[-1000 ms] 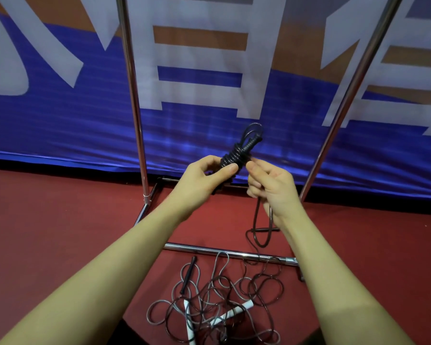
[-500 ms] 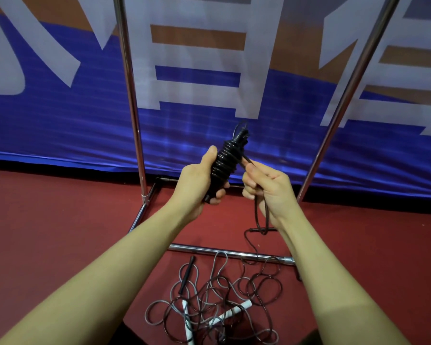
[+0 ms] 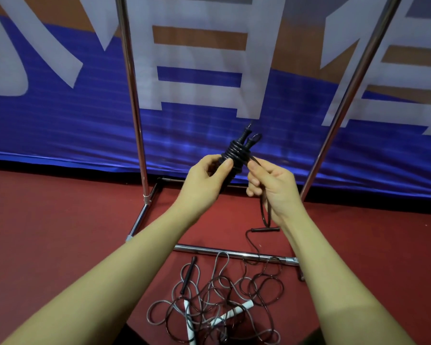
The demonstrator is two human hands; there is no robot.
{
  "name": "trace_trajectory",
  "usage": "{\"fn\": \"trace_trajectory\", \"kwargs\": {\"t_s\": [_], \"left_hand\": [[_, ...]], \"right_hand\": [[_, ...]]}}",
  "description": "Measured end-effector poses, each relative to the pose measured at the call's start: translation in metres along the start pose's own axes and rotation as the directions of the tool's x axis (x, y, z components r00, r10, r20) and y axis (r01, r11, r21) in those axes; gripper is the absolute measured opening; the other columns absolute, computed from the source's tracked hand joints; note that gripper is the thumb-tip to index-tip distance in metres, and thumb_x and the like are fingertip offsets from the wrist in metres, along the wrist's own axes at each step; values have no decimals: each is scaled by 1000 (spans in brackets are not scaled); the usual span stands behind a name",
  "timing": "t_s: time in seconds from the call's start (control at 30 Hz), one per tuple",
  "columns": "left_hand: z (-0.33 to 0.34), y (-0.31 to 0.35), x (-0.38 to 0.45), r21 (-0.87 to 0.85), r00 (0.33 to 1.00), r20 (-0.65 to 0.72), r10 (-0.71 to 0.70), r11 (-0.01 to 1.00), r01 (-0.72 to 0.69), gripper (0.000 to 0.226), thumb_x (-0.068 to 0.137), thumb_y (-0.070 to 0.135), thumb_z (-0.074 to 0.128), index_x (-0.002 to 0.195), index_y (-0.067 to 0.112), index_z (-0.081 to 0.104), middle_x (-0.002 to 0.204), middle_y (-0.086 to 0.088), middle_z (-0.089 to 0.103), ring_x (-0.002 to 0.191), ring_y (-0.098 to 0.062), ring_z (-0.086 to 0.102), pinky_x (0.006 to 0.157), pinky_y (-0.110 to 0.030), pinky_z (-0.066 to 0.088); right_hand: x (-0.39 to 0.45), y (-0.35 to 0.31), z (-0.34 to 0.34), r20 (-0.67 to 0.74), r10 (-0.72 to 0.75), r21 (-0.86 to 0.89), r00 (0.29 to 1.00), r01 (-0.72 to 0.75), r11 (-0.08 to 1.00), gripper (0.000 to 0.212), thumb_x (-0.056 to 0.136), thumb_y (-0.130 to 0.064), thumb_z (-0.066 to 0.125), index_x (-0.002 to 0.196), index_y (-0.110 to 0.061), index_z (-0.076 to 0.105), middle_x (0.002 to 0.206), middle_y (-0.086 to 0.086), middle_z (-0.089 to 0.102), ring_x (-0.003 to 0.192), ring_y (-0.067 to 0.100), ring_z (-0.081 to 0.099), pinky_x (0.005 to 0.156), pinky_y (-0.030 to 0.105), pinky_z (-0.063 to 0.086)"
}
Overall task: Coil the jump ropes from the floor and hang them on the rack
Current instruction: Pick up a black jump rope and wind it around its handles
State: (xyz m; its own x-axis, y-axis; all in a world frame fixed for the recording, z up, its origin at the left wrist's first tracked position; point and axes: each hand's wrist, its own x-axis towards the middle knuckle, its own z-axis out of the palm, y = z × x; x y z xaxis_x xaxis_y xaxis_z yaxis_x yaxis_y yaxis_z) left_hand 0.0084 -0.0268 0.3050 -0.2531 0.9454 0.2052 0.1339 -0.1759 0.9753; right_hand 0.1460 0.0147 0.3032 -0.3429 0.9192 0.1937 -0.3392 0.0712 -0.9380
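Note:
A black jump rope bundle [image 3: 237,153], its cord wound tightly round the handles, is held in front of me at chest height. My left hand [image 3: 204,180] grips the lower part of the bundle. My right hand [image 3: 271,185] pinches the loose cord right beside the windings. From that hand the cord hangs down to a free black handle [image 3: 265,229] near the floor. Behind stands the chrome rack with its left post [image 3: 132,95] and right post [image 3: 346,95]; its top bar is out of view.
On the red floor below lies a tangle of ropes [image 3: 217,302] with white handles [image 3: 237,312] and a black handle [image 3: 188,273]. The rack's base bar [image 3: 234,253] runs across just beyond the tangle. A blue and white banner [image 3: 60,115] covers the wall behind.
The bundle has tilted and turned in my left hand as another turn of cord went round it. My right hand has shifted slightly with the loose cord. The hanging handle has risen a little.

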Motion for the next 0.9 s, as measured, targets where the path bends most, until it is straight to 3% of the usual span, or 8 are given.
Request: {"fn": "trace_trajectory", "kwargs": {"t_s": [0.07,0.17,0.33,0.47,0.53,0.67,0.77,0.9], "left_hand": [[7,-6,-1,81,997,-55,45,996,-41,13,97,37,48,103,27,53,106,0,65,103,-14,62,94,-34,48],[10,-6,-3,213,995,-47,92,974,-80,25,99,42,35,111,23,46,119,-4,56,114,-18,52,100,-37,41],[5,4,-5,257,998,-65,12,966,5,42,101,46,27,93,10,47,76,4,52,71,-16,48,67,-33,36],[5,4,0,-87,974,29,-226,970,228,51,99,53,28,99,13,59,66,-1,52,51,-14,47,45,-22,32],[4,5,1,-171,957,106,-270,943,285,52,94,60,34,100,15,60,63,-1,51,48,-13,46,41,-19,28],[5,4,-1,-220,971,142,-191,951,219,53,67,60,61,97,18,46,63,-2,50,48,-14,44,39,-17,24],[5,4,-2,-261,970,171,-171,942,212,47,67,56,62,93,20,44,63,-1,51,47,-14,45,39,-17,23],[0,6,2,-286,955,244,-169,928,238,49,69,62,58,91,18,55,63,-3,50,45,-13,43,38,-14,22]], "right_hand": [[-2,1,3,16,19,4,1000,-19,1000,20,94,-9,50,108,-8,65,52,-6,38,40,7,32,46,21,39],[-3,0,6,41,37,20,998,-38,999,20,94,-11,50,107,-9,65,54,-5,38,37,5,28,41,19,35],[-7,1,6,76,8,12,997,-9,1000,14,92,-12,51,89,-8,64,56,-3,38,36,4,24,38,18,28],[-8,-1,8,119,3,62,993,-11,998,26,84,-18,54,104,-4,64,58,-2,38,39,3,23,38,16,26],[-6,-2,7,127,-8,26,992,5,1000,24,88,-15,53,106,-5,65,58,-3,43,40,4,24,38,17,28],[-2,-1,5,55,-2,-65,998,6,998,22,93,-6,51,112,-6,64,52,-4,45,38,5,27,38,19,33],[0,-3,3,74,32,-72,997,-27,997,33,93,-5,51,125,0,55,51,-3,43,37,7,29,40,21,37],[-2,-8,-6,213,7,-117,977,19,993,23,90,-11,56,112,-13,62,58,-7,48,42,6,34,56,22,41]]}}
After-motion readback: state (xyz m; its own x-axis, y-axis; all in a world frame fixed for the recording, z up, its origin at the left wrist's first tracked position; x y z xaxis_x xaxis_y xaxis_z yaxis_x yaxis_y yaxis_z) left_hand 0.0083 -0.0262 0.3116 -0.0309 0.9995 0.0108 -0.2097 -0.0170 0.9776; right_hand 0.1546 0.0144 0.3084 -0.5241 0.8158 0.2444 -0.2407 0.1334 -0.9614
